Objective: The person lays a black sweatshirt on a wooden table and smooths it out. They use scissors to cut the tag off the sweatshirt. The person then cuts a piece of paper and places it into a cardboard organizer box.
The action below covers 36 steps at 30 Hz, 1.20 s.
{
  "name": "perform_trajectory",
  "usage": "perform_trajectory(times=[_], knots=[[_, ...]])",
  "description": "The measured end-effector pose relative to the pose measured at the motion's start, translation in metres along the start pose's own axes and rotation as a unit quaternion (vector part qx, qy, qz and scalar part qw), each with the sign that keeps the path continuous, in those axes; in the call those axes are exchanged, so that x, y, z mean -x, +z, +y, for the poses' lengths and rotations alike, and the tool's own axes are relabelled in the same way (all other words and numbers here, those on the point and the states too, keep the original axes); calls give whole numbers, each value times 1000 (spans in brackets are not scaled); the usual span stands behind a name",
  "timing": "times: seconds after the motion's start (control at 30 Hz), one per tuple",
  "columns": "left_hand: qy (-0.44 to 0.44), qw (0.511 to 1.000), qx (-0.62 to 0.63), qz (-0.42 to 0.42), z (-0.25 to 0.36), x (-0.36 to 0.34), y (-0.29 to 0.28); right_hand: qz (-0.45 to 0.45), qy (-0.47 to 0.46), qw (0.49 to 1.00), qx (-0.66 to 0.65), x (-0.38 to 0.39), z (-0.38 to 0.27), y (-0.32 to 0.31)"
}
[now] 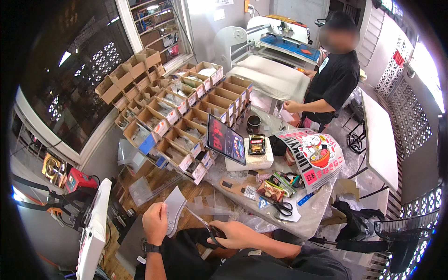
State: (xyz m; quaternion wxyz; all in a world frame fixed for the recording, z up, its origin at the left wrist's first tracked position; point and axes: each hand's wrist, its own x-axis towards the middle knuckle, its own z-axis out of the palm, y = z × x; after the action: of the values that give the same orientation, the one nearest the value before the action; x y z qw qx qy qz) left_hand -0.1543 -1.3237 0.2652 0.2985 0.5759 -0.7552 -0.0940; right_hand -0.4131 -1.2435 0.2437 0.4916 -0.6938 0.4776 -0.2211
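Note:
My left hand (156, 223), with a dark watch at its wrist, pinches a pale printed sheet (175, 203) that curls at its lower edge. Closed around the dark handles of a pair of scissors is my right hand (235, 234). The scissors (199, 219) point up and left, their blades reaching the sheet's right side. Whether the blades touch the sheet, I cannot tell. Both hands are held above my lap, left of the covered table (261, 212). On that table lie a second pair of black scissors (283, 208) and a brown snack packet (271, 192).
Cardboard bins (179, 137) rise in tiers beyond my hands, with a tablet (226, 139) in front. A large printed sheet (313, 156) overhangs the table's right side. Another person (330, 74) stands by a padded board (270, 77). A fan (406, 233) is at lower right, a heat press (91, 233) at left.

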Motion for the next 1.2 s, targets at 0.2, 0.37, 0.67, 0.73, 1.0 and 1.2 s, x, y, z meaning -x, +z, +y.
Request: perform_trajectory(times=[0.2, 0.37, 0.67, 0.73, 1.0, 1.2], knots=[[-72, 995, 67, 0, -10, 3, -5, 0, -40, 999, -2, -4, -1, 3], [-92, 990, 103, 27, -14, 7, -3, 29, -73, 997, -4, -5, -2, 0], [-73, 994, 80, 33, 2, 6, -6, 113, -138, 983, 34, -14, -25, -6], [-45, 994, 87, 46, 7, 5, -7, 143, -132, 977, 92, -19, -30, -12], [-145, 963, 197, -113, -4, 16, -63, 38, -111, 987, 111, -21, -14, -42], [-179, 929, 298, -130, 0, 21, -76, -134, -100, 985, -52, -36, 0, -66]])
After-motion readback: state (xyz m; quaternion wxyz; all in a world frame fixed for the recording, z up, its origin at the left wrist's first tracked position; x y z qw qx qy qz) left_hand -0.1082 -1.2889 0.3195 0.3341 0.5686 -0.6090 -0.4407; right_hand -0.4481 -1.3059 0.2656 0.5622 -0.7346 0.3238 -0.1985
